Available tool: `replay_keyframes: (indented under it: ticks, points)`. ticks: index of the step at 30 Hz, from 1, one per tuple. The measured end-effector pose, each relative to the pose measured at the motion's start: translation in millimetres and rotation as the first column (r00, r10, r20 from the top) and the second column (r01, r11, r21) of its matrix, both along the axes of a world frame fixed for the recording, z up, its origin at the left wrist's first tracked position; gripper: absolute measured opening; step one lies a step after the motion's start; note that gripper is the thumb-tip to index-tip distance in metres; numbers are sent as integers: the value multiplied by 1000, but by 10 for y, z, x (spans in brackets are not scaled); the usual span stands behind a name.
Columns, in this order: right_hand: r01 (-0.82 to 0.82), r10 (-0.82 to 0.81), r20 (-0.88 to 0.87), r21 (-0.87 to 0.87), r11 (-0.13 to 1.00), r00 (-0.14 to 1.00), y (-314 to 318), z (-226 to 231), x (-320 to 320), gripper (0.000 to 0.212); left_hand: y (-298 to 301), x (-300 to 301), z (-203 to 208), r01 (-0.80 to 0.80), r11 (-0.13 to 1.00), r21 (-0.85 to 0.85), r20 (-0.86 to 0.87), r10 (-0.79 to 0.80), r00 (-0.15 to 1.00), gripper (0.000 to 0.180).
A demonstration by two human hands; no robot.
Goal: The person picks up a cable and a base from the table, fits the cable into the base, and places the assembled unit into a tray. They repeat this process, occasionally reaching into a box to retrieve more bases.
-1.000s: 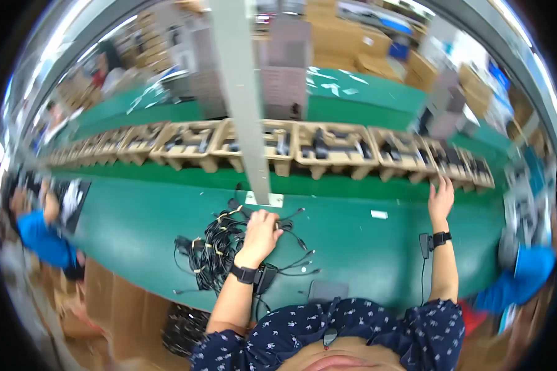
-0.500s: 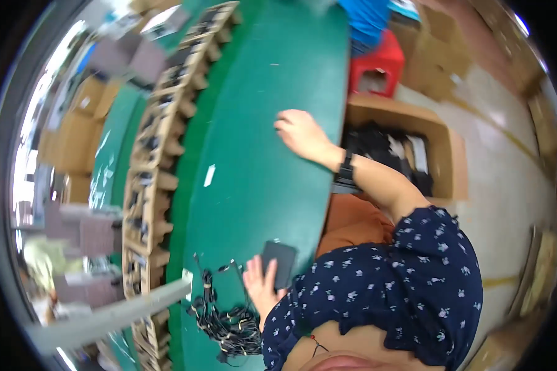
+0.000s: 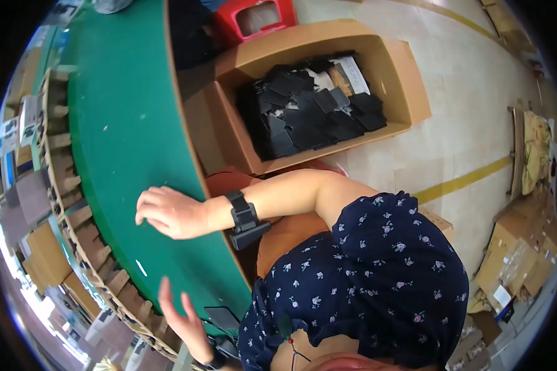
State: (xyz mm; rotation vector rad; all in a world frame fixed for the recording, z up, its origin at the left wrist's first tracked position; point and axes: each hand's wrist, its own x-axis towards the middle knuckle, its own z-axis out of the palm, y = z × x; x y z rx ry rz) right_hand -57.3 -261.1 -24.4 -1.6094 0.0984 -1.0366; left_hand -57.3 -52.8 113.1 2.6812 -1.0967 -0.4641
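My right hand [image 3: 169, 213] lies palm down on the green table [image 3: 130, 123], fingers loosely spread and holding nothing; a black band with a small device [image 3: 246, 217] sits on its wrist. My left hand [image 3: 181, 320] hovers at the bottom edge of the view with its fingers apart and nothing in it. It is close to a flat black pad [image 3: 223, 316] lying on the table's near edge. Beside the table on the floor, an open cardboard box [image 3: 390, 68] holds several flat black pouches [image 3: 309, 117].
A row of cardboard trays [image 3: 74, 210] lines the far side of the table. A red plastic stool [image 3: 260, 18] stands behind the box. More cartons [image 3: 513, 253] are stacked at the right on a tiled floor with a yellow line [image 3: 464, 179].
The view has swung further to the right, bringing the box of black pouches into full sight. My right hand has drawn back along the table toward my body. The cable bundle is out of view.
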Motion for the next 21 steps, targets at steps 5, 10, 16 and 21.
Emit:
replay_keyframes:
  ticks: [5, 10, 16, 21]
  points:
    - [275, -277, 60, 42, 961, 959, -720, -305, -736, 20, -1531, 489, -298, 439, 882, -171, 87, -431, 898, 43]
    - [545, -503, -563, -109, 831, 655, -1226, -1848, -1699, 17, -2908, 924, -731, 687, 694, -216, 190, -660, 726, 42]
    - [351, -550, -835, -514, 783, 5, -1710, -3128, -3188, 27, -3931, 1493, -1327, 787, 551, -278, 366, -696, 617, 42]
    - [430, -242, -818, -497, 754, -521, -2130, -3872, -3816, 29, -3717, 1831, -1154, 703, 693, -160, 296, -646, 704, 39]
